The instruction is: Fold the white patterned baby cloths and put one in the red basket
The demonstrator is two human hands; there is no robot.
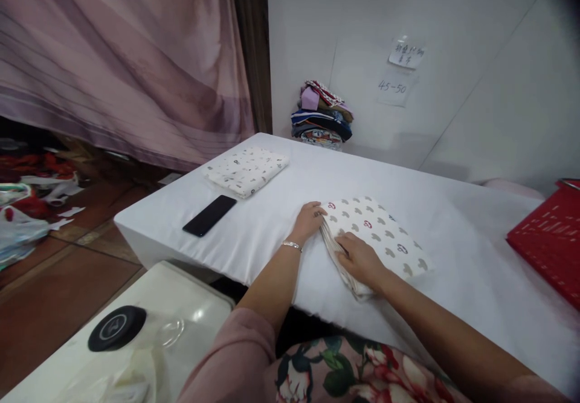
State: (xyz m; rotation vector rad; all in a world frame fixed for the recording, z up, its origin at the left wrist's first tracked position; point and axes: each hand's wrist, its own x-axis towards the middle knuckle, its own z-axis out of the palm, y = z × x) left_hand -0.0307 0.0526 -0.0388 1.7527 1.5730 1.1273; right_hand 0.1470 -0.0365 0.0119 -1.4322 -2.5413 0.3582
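Note:
A folded white cloth with grey and red motifs (378,228) lies on the white-covered table (254,234) in front of me. My left hand (310,220), with a bracelet at the wrist, pinches its upper left corner. Along the layered left edge, my right hand (357,259) has its fingers curled around the cloth, the thumb near the top. Farther left rests another folded white cloth with small dark prints (248,170), touched by neither hand. A black phone (209,215) lies flat just in front of that second cloth.
A stack of folded fabrics (321,116) stands by the wall behind the table. At the right edge is a red basket (550,237). A white surface with a round black object (116,328) is at lower left. A pink curtain (136,58) hangs at the left.

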